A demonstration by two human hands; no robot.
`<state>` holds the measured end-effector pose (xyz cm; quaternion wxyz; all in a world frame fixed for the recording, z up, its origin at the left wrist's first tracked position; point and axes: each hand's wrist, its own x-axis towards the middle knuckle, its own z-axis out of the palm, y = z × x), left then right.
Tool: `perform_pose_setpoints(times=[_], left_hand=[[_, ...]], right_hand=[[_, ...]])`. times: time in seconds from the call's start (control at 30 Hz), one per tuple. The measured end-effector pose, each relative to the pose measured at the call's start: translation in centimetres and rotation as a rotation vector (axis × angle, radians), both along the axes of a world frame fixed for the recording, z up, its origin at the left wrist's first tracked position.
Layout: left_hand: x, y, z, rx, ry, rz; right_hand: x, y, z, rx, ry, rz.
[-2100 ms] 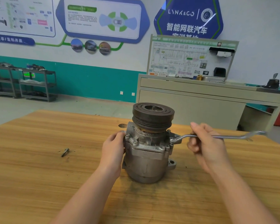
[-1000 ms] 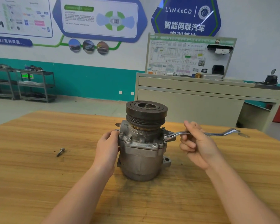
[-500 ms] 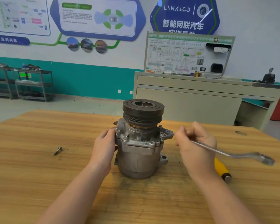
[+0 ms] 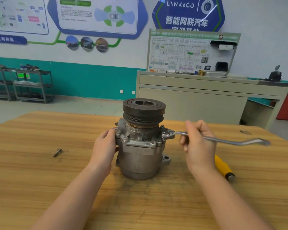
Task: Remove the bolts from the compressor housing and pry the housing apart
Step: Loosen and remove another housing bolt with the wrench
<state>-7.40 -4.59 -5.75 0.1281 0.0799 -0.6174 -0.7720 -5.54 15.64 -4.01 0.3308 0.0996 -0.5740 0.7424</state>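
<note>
My right hand curls its fingers around the wrench, its ring end on a right-side bolt. My left hand steadies the compressor, upright mid-counter. Unbolting underway, I judge; next, another turn.

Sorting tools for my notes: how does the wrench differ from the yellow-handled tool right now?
The wrench is bare metal, while the yellow-handled tool has a yellow plastic grip. The right hand holds the wrench in the air with its near end at a bolt on the compressor; the yellow-handled tool lies untouched on the table, partly hidden behind that hand. Both sit to the right of the compressor.
</note>
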Motion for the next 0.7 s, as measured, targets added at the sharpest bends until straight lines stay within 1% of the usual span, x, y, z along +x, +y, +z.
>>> perform_pose_setpoints(times=[0.07, 0.1, 0.13, 0.2, 0.27, 0.3, 0.33, 0.4, 0.43, 0.47, 0.6, 0.7], left_hand=[[0.0, 0.1, 0.0, -0.007, 0.001, 0.003], [0.0, 0.1, 0.1, -0.012, 0.002, 0.005], [0.0, 0.1, 0.0, -0.016, 0.005, 0.005], [0.0, 0.1, 0.0, -0.029, 0.007, 0.000], [0.0, 0.1, -0.1, -0.038, 0.006, -0.005], [-0.1, 0.0, -0.1, -0.038, 0.008, -0.004], [-0.1, 0.0, -0.1, -0.040, 0.009, -0.003], [-0.1, 0.0, -0.2, -0.051, 0.008, 0.000], [-0.1, 0.0, -0.2, -0.056, 0.006, 0.000], [-0.2, 0.0, -0.2, -0.059, 0.006, -0.001], [-0.1, 0.0, -0.2, -0.060, 0.001, -0.003], [-0.1, 0.0, -0.3, -0.065, 0.008, -0.004]], right_hand=[[-1.2, 0.3, 0.4, -0.269, -0.242, 0.222], [-1.6, 0.5, 0.6, -0.347, -0.321, 0.311], [-1.8, 0.6, 0.8, -0.398, -0.353, 0.381], [-1.7, 0.8, 1.3, -0.477, -0.302, 0.445], [-1.1, 1.1, 1.7, -0.491, -0.179, 0.410], [-0.6, 1.2, 1.8, -0.422, -0.112, 0.345], [-0.1, 1.2, 1.8, -0.298, -0.054, 0.244], [0.8, 0.7, 1.5, 0.019, 0.055, -0.029], [1.1, 0.2, 1.2, 0.150, 0.119, -0.137], [1.5, -0.4, 0.9, 0.242, 0.183, -0.201], [2.1, -1.8, 0.1, 0.448, 0.397, -0.328], [2.0, -2.4, -0.3, 0.624, 0.560, -0.518]])
